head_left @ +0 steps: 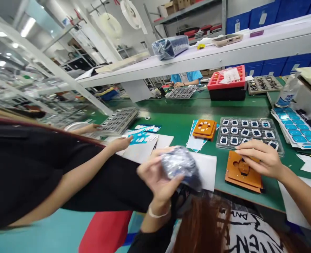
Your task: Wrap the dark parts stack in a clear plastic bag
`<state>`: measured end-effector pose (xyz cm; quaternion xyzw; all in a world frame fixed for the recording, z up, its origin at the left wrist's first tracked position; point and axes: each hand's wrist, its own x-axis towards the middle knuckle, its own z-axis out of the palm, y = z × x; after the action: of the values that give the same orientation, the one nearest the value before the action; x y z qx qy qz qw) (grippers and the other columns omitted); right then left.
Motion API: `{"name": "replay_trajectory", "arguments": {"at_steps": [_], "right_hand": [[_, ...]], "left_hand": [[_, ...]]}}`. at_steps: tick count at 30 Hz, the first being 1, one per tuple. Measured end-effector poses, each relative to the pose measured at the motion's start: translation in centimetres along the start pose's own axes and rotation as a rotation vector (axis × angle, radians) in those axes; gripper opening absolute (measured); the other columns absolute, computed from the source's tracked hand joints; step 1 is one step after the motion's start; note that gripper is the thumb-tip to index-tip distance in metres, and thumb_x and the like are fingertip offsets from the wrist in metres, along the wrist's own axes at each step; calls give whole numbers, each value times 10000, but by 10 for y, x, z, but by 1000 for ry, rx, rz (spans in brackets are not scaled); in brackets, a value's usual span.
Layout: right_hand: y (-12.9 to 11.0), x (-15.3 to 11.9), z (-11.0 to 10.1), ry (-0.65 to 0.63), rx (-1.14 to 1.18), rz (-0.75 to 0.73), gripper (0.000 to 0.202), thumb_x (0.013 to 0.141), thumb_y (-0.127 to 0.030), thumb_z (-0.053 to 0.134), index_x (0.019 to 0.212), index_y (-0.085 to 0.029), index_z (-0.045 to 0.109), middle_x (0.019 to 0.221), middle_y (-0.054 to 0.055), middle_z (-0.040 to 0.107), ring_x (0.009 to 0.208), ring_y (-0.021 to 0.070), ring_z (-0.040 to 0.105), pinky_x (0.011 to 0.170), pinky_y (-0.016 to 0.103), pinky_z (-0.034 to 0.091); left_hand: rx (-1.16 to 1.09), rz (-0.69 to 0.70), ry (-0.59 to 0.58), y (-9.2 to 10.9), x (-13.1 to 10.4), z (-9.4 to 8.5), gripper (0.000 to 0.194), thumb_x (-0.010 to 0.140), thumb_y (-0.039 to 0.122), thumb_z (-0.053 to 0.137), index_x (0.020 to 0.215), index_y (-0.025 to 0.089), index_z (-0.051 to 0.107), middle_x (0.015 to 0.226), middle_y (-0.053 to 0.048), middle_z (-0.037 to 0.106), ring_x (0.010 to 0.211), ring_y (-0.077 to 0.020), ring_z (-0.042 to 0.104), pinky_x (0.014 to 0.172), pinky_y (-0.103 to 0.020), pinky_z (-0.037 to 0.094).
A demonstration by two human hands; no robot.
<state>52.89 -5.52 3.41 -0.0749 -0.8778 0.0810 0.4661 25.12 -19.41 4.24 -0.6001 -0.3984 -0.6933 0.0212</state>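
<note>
- Slippage is likely: a shiny plastic bag is gripped loosely by the left hand, near the table edge.
- Part in the orange jig is pinched by the right hand; misalignment is possible.

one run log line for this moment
left hand: holds crinkled plastic bag | right hand: on orange jig | clear parts tray behind | co-worker's hand on blue sheet

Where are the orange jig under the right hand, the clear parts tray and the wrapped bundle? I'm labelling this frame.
orange jig (243,177), head view, top plate.
clear parts tray (250,130), head view, middle pockets.
wrapped bundle (180,165), head view, plastic wrap.
</note>
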Motion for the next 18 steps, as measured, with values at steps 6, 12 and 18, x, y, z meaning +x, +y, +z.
{"name": "replay_trajectory", "arguments": {"at_steps": [6,12,18], "right_hand": [[-38,64,-10,-112,82,-73,304,935,-126,544,1219,-214,606,1235,126,648,1120,218,638,919,364,561],[-46,105,-15,-444,173,-78,281,985,-250,531,1254,-186,577,1246,108,620,1144,221,570,986,380,468],[-41,146,-20,-892,270,32,269,927,-436,618,981,-173,606,1025,64,556,925,201,535,761,313,441]], "left_hand": [[-153,-75,-50,-16,-7,50,562,767,498,766,1220,280,514,1101,-46,566,1017,-181,635,845,-297,546],[-107,15,-247,-6,-3,43,857,558,680,808,1243,253,518,1113,-90,624,1043,-240,642,929,-394,543],[12,201,-379,2,8,35,854,572,647,818,1268,257,515,1142,-122,647,1068,-274,642,935,-477,541]]}}
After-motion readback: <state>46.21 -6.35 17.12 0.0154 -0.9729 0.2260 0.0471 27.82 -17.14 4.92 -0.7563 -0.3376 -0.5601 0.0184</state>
